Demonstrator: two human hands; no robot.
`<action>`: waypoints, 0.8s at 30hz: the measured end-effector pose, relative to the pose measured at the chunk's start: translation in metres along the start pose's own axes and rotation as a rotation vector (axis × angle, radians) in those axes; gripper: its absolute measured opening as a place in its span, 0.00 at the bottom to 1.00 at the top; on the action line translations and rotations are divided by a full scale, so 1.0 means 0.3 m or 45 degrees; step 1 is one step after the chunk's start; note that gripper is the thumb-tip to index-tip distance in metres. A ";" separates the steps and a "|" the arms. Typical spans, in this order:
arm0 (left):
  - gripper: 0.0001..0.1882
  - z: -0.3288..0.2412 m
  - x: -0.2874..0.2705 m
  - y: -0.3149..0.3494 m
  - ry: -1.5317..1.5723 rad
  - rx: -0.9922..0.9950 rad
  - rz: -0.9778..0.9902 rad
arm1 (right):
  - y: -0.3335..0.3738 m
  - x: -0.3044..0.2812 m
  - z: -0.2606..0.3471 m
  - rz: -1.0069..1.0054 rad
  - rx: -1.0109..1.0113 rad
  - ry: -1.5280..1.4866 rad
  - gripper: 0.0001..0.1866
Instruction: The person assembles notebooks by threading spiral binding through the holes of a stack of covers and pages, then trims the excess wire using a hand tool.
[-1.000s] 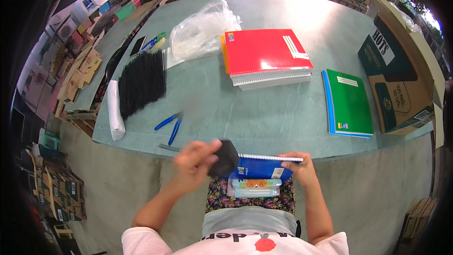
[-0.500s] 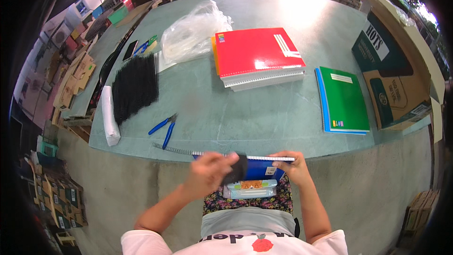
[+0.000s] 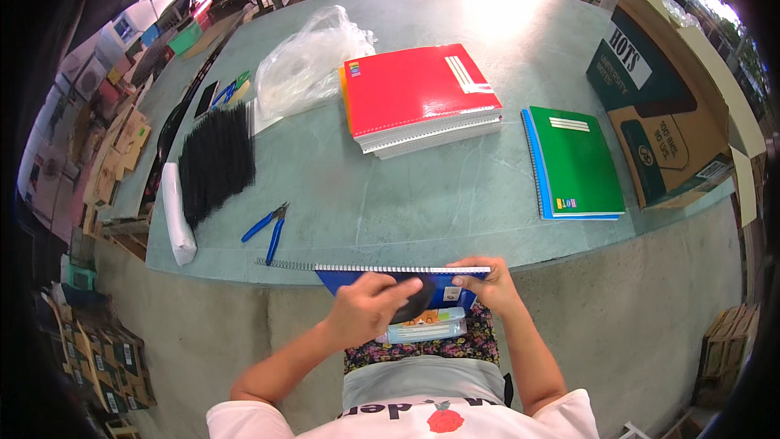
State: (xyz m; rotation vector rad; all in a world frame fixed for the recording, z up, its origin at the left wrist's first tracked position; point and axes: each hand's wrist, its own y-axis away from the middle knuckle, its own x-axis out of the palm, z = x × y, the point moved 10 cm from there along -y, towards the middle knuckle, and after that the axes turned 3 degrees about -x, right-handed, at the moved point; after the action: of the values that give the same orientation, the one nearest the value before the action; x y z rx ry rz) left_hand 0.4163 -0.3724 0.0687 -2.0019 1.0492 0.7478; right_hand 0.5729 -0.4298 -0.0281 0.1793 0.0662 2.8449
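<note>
A blue notebook (image 3: 345, 280) is held at the table's near edge with its white, punched spine upward. My right hand (image 3: 491, 286) grips it by the right end, thumb in front. My left hand (image 3: 366, 309) is closed on a black rounded thing (image 3: 418, 299) that lies against the notebook's front; its exact kind is unclear. From the spine's left end a thin dark spiral wire (image 3: 286, 264) sticks out over the table. Blue-handled cutting pliers (image 3: 268, 232) lie just beyond this wire. A light-blue patterned pack (image 3: 426, 329) rests on my lap beneath the notebook.
A stack of notebooks with a red cover (image 3: 422, 89) stands mid-table; green (image 3: 581, 158) and blue ones lie right of it. At the far right is an open carton (image 3: 678, 138). Leftward are black spiral wires (image 3: 215, 158), a white roll (image 3: 179, 215) and a clear plastic bag (image 3: 309, 57).
My left hand, with the black thing, has shifted right and lower along the notebook's front. The right hand keeps its grip. The whole view has moved slightly.
</note>
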 end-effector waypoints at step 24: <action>0.22 -0.098 0.043 -0.093 0.049 0.042 -0.078 | 0.027 -0.004 -0.068 -0.106 0.113 -0.541 0.31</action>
State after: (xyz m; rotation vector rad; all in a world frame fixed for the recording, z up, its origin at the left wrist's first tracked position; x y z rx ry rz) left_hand 0.4511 -0.3911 0.0847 -2.0176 1.0111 0.6582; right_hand 0.5692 -0.4384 -0.0481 0.7726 0.1073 2.6593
